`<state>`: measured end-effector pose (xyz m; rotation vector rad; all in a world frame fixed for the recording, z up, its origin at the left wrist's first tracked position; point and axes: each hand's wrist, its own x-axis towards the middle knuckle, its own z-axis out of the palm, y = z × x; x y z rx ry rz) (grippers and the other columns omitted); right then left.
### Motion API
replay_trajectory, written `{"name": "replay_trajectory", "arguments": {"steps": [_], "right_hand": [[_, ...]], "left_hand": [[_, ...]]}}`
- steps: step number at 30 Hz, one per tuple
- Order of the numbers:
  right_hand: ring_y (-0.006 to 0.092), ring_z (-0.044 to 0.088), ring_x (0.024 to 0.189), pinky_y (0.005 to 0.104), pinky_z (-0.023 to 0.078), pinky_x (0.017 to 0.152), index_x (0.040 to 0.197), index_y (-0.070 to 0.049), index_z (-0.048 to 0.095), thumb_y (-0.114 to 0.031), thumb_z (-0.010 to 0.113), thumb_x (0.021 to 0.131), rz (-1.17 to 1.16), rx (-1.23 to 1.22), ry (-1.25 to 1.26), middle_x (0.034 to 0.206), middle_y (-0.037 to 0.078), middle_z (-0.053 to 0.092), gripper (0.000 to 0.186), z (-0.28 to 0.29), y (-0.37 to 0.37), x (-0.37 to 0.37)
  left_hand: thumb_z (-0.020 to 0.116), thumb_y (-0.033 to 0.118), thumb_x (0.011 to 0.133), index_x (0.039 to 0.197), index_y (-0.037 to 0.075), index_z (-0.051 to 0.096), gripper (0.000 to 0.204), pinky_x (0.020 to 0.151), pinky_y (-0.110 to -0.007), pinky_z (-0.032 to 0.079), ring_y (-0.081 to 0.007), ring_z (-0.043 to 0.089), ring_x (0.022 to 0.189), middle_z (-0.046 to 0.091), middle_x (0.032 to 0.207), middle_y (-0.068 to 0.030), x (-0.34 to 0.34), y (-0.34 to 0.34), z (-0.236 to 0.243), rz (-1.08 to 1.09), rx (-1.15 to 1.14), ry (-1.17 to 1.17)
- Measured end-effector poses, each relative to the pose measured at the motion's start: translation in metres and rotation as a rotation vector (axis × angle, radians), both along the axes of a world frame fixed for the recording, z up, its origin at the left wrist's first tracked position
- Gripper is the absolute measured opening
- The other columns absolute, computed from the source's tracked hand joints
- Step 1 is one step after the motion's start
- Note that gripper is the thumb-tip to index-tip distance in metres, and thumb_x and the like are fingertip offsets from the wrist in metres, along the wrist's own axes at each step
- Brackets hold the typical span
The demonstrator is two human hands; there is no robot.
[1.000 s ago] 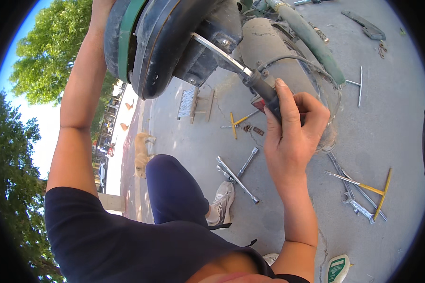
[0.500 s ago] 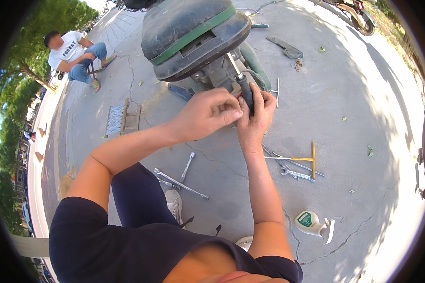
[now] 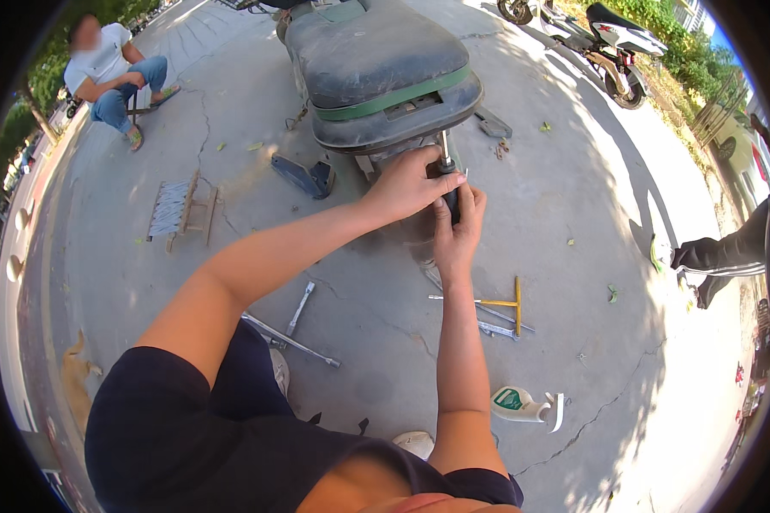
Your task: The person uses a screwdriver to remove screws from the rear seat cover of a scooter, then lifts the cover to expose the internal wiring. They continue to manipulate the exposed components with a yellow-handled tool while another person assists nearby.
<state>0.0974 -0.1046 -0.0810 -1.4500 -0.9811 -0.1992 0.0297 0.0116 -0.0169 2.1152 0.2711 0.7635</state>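
My right hand [image 3: 459, 244] is clamped on a black-handled tool [image 3: 453, 203] under the scooter seat [image 3: 376, 73]; left hand [image 3: 409, 181] touches its top, can't tell if gripping. Seat blocks my view of the tip. Wrench [image 3: 305, 346], yellow T-handle [image 3: 518, 306], spray bottle [image 3: 518, 406] litter the concrete [image 3: 582, 359].

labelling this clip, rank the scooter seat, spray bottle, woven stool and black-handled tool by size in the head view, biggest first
1. scooter seat
2. woven stool
3. spray bottle

Unranked: black-handled tool, narrow and partly covered, so unsure.
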Motion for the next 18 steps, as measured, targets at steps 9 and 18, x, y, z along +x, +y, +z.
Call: {"name": "replay_trajectory", "arguments": {"steps": [9,18], "right_hand": [[0.0214,0.053,0.104,0.0298,0.043,0.094,0.131,-0.003,0.057,-0.008,0.066,0.093,0.015,0.054,0.047,0.112,0.009,0.052,0.040,-0.0025,0.0039,-0.0032],[0.0217,0.053,0.103,0.0304,0.043,0.094,0.130,-0.003,0.057,-0.007,0.065,0.092,0.023,0.046,0.054,0.111,0.010,0.052,0.039,-0.0030,0.0055,-0.0027]], "left_hand": [[0.066,0.033,0.094,0.096,0.001,0.061,0.033,0.060,-0.034,0.048,-0.0175,0.061,0.061,0.064,0.072,-0.0092,-0.0032,-0.0002,0.0020,0.063,0.136,0.010],[0.067,0.033,0.093,0.098,0.001,0.062,0.033,0.062,-0.035,0.047,-0.0184,0.061,0.067,0.065,0.076,-0.0105,-0.0061,0.0005,0.0050,0.055,0.111,0.034]]}}
